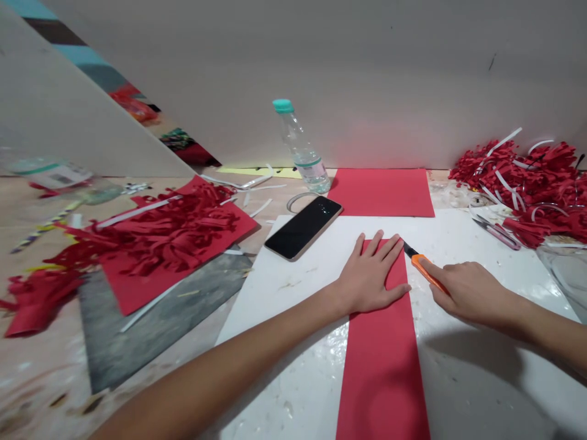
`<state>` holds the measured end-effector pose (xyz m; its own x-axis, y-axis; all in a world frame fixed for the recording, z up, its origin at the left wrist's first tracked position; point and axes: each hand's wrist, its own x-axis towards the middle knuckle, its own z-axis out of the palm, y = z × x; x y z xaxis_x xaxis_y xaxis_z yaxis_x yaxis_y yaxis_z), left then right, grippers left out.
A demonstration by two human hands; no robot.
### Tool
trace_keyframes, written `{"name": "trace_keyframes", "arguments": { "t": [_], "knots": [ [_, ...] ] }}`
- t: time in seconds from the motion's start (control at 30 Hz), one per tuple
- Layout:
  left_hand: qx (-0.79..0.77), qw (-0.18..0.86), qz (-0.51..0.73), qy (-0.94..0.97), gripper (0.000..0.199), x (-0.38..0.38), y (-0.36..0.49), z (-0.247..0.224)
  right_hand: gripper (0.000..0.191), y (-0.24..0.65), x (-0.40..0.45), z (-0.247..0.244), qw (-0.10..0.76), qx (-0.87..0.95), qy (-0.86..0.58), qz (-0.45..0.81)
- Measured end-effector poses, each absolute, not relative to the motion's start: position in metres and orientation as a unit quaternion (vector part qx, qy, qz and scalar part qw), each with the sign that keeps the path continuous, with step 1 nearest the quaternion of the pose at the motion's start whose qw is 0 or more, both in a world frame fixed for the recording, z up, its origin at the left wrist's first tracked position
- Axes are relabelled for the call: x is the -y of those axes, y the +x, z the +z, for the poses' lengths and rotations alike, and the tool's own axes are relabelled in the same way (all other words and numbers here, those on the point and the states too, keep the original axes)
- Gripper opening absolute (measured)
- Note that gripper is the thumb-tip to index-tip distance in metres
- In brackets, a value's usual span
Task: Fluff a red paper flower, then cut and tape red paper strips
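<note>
A long red foam-like strip (383,373) lies lengthwise on a white board (293,342). My left hand (373,278) rests flat on its upper part, fingers spread. My right hand (468,290) grips an orange utility knife (426,271), index finger stretched along the handle. The dark blade points up and left, its tip at the strip's right edge near my left fingertips. Beyond the far end of the strip lies a wider red sheet (383,192), apart from it. A black phone (304,227) lies to the left of my left hand.
A clear bottle (309,162) with a teal cap stands behind the phone. Fringed red pieces (178,238) lie on a red sheet at left, over a grey sheet (151,336). Thread snips (498,233) and a red fringed heap (545,183) lie at right. A pale wall (367,79) bounds the back.
</note>
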<state>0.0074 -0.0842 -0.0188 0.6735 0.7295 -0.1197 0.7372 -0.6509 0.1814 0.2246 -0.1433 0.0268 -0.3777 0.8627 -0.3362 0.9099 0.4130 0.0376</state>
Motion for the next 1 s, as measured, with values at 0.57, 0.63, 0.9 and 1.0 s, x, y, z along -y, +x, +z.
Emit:
{"name": "trace_keyframes", "arguments": {
  "t": [0.57, 0.63, 0.9, 1.0],
  "knots": [
    [-0.413, 0.116, -0.028, 0.903, 0.092, 0.08, 0.006, -0.013, 0.042, 0.29, 0.104, 0.029, -0.055, -0.767, 0.612, -0.187],
    [-0.413, 0.116, -0.021, 0.903, 0.087, 0.076, 0.006, -0.005, 0.031, 0.309, 0.088, 0.031, -0.118, -0.737, 0.628, -0.221],
    [-0.465, 0.157, -0.029, 0.871, 0.1, 0.043, -0.002, 0.024, 0.042, 0.347, 0.057, 0.01, -0.413, -0.5, 0.571, -0.504],
    [-0.464, 0.216, -0.036, 0.858, 0.094, 0.029, -0.009, 0.024, 0.039, 0.345, 0.046, 0.005, -0.464, -0.449, 0.509, -0.57]
  ]
}}
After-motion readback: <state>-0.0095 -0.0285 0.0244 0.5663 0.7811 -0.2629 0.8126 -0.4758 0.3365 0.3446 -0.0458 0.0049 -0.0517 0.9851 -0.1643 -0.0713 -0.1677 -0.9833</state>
